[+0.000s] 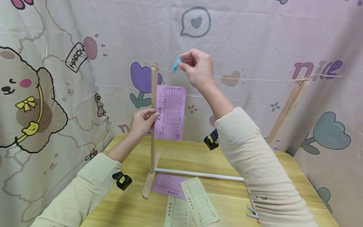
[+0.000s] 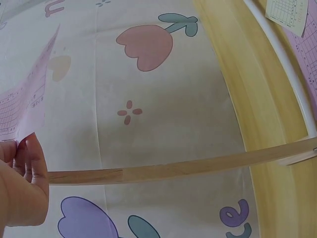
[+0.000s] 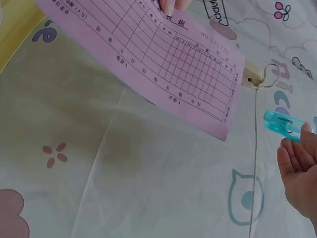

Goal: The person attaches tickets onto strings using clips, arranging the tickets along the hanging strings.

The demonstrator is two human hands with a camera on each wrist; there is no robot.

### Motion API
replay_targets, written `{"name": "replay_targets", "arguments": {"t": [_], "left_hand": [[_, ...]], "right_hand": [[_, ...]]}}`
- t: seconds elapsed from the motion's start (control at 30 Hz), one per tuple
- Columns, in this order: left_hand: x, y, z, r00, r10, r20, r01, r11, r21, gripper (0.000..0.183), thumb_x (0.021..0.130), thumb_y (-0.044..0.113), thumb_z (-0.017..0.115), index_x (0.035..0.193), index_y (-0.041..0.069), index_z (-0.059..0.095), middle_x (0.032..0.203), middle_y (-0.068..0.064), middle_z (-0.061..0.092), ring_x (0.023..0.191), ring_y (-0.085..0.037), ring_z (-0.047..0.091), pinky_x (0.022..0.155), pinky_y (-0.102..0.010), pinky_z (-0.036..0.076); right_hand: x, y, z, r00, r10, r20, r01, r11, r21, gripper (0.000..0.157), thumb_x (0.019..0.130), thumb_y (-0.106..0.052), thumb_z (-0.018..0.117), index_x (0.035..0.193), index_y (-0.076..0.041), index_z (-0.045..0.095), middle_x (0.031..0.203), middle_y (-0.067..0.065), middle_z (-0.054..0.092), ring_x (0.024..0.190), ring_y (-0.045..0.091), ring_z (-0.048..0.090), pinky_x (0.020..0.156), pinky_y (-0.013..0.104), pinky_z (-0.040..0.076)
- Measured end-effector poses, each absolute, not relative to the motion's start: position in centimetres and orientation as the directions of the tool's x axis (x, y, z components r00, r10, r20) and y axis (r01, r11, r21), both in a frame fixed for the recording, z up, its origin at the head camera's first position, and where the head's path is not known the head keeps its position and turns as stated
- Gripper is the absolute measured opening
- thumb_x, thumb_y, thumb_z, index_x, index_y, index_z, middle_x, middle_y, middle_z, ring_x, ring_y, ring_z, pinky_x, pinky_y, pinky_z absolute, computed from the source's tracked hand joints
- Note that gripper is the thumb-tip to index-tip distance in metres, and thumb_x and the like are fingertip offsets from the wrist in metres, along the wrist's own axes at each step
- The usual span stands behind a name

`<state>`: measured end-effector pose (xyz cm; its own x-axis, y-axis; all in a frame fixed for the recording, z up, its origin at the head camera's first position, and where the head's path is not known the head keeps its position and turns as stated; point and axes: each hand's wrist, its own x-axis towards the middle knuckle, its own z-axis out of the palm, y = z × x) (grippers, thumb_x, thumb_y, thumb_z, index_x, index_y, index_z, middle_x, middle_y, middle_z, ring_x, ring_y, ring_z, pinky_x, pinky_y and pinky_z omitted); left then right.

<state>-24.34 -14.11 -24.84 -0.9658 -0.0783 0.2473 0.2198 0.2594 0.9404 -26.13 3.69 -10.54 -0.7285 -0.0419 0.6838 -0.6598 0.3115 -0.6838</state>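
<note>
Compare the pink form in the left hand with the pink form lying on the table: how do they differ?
The held pink form is upright in the air, pinched at its edge by the left hand; the pink form on the table lies flat. The held one shows fully; the table one is partly covered by a cream form. The held one is beside the wooden post; the other lies at its foot. Both are pink printed grid sheets.

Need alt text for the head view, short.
A right hand pinches a blue clip at a string strung between two wooden posts, while the left hand holds a pink slip up beside the left post. More slips lie on the yellow table below.
</note>
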Motion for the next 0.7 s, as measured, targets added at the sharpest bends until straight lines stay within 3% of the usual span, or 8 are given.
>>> {"name": "replay_targets", "arguments": {"t": [0.27,0.7], "left_hand": [[-24.3,-14.0,-24.8,-0.963,-0.080,0.257,0.227,0.272,0.935,0.030,0.090,0.017,0.054,0.113,-0.002,0.057,0.106,-0.023,0.063,0.060,0.000,0.059,0.058,-0.016,0.052],[-24.8,-14.0,-24.6,-0.958,-0.106,0.267,0.228,0.288,0.930,0.030,0.090,0.019,0.054,0.113,-0.001,0.058,0.102,-0.022,0.064,0.056,-0.001,0.057,0.055,-0.016,0.051]], "right_hand": [[-26.9,3.2,-10.9,-0.736,-0.031,0.676,-0.639,0.361,-0.679,0.016,0.078,-0.002,0.067,0.093,0.003,0.064,0.091,0.016,0.067,0.064,0.002,0.052,0.066,0.014,0.047],[-27.7,2.8,-11.2,-0.769,-0.062,0.637,-0.597,0.426,-0.680,0.017,0.082,-0.006,0.063,0.098,0.001,0.063,0.091,0.011,0.064,0.069,0.005,0.052,0.069,0.015,0.047]]}}
